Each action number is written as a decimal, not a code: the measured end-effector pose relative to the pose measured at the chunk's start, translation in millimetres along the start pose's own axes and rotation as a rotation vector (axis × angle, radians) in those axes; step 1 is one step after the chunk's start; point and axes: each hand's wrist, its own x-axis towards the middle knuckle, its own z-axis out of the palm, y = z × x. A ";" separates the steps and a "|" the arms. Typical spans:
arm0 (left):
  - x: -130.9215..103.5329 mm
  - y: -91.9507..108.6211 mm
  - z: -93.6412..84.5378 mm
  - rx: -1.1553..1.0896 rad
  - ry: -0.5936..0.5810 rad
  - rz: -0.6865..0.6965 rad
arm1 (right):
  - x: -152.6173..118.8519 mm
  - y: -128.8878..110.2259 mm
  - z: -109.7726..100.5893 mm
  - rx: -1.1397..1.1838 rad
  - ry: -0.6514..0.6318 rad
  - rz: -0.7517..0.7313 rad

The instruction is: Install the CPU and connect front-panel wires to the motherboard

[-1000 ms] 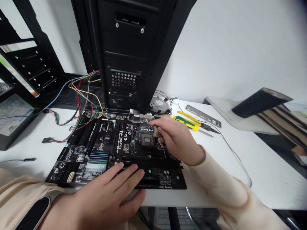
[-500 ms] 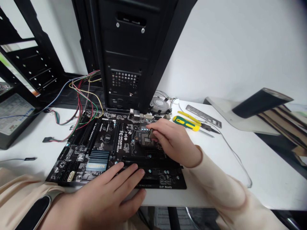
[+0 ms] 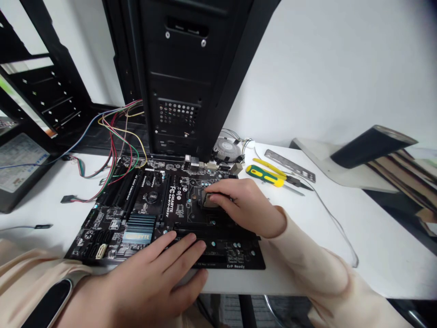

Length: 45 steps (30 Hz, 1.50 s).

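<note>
A black motherboard (image 3: pixel 205 231) lies flat on the white table. My left hand (image 3: pixel 167 269) rests on its front edge, palm down with fingers stretched out, holding nothing. Over the processor socket, my right hand (image 3: pixel 244 202) has thumb and forefinger pinched on a small greyish square that looks like a CPU (image 3: pixel 208 200). The CPU lies roughly level at the socket, partly under the fingertips. Whether it sits fully in the socket I cannot tell. A blue heatsink (image 3: pixel 140 228) sits near the left hand's fingers.
Behind the board stands a black computer case (image 3: pixel 180 73) with loose coloured wires (image 3: pixel 112 132). A CPU fan (image 3: pixel 227 149), a green-yellow screwdriver (image 3: pixel 264 175), yellow-handled pliers (image 3: pixel 273 168) and a metal I/O plate (image 3: pixel 290 165) lie at the back right. A power supply (image 3: pixel 25 159) is at left.
My right hand has lowered and flattened over the socket. The small dark piece pinched there before now shows as a greyish square lying level. My left hand has stayed in place.
</note>
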 end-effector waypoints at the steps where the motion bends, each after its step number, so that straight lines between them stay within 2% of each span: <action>1: -0.1 -0.1 -0.1 0.000 -0.001 -0.001 | 0.0 0.3 -0.1 -0.002 0.005 0.005; 13: -0.1 -0.4 -0.5 0.025 0.001 0.022 | 0.2 0.9 1.4 -0.061 -0.018 0.064; 21: -1.1 1.1 -1.0 -0.003 -0.023 0.000 | 1.0 2.6 4.9 -0.066 -0.003 0.001; 28: -0.8 0.1 -1.2 -0.001 -0.009 0.015 | -0.5 -0.6 6.0 -0.150 -0.061 0.008; 33: -1.2 -0.3 -0.2 -0.004 -0.033 0.006 | -0.6 -2.5 5.4 -0.242 -0.197 0.032; 36: -1.1 0.1 1.3 0.004 -0.031 0.015 | -0.1 -2.1 6.2 -0.243 -0.225 0.009; 41: -1.1 0.6 0.4 0.005 -0.043 0.012 | -0.8 -1.4 3.3 -0.224 -0.162 -0.018; 45: -0.4 0.6 -2.8 -0.001 -0.028 -0.001 | -4.2 2.8 -12.2 -0.308 0.092 -0.036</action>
